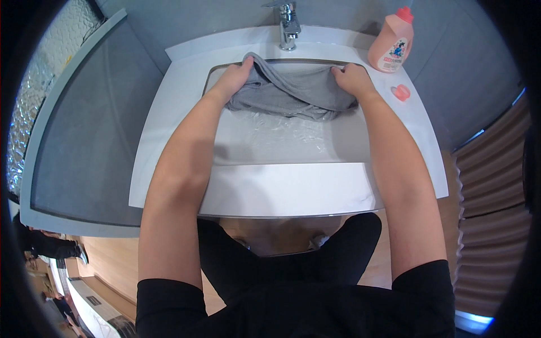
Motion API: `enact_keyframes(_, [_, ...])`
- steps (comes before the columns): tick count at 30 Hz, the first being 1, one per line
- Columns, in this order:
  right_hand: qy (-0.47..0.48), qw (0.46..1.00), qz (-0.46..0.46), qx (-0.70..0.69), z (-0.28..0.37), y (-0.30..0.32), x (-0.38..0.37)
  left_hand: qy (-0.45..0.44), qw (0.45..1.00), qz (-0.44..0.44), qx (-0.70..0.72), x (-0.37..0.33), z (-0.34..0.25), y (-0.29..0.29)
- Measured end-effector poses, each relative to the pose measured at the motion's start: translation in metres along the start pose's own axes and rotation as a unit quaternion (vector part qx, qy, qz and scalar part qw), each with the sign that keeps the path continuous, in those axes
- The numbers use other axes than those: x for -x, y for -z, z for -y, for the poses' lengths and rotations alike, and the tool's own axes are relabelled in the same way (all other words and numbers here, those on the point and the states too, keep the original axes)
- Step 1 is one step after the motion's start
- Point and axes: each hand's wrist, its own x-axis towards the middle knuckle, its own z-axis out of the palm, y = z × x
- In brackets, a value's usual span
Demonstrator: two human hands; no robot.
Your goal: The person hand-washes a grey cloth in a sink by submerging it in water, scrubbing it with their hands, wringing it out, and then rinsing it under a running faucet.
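Note:
A wet-looking grey cloth (293, 93) is stretched between my two hands over the far part of the white sink (236, 146). My left hand (234, 79) is closed on its upper left edge, where the fabric folds up in a ridge. At the opposite end, my right hand (354, 80) pinches the cloth near the sink's right rim. The lower edge of the cloth hangs down to the rippling water (287, 134) in the basin. Whether it is a towel or a garment I cannot tell.
Behind the sink stands a chrome faucet (289, 28). A pink detergent bottle (391, 42) is at the counter's back right, with a small pink cap (400, 92) in front of it. A grey-framed panel (84, 129) borders the left side; a brown pleated curtain (490, 225) hangs right.

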Motion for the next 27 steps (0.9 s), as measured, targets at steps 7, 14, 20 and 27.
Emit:
enact_keyframes(7, [0.093,0.985,0.078,0.120,0.010,-0.001,0.015,0.136,0.944,0.237,0.186,0.040,-0.036,-0.017])
enact_keyframes(14, [0.215,0.878,0.093,-0.417,0.077,-0.036,0.053,0.034,0.884,0.404,0.232,0.053,-0.038,-0.014])
enact_keyframes(20, [0.225,0.943,0.124,-0.212,0.081,-0.022,0.051,-0.049,0.941,0.334,0.036,0.056,-0.046,-0.013])
enact_keyframes(27, [0.121,0.945,0.134,-0.271,0.093,0.027,0.066,-0.143,0.978,0.148,-0.047,0.078,-0.048,-0.001])
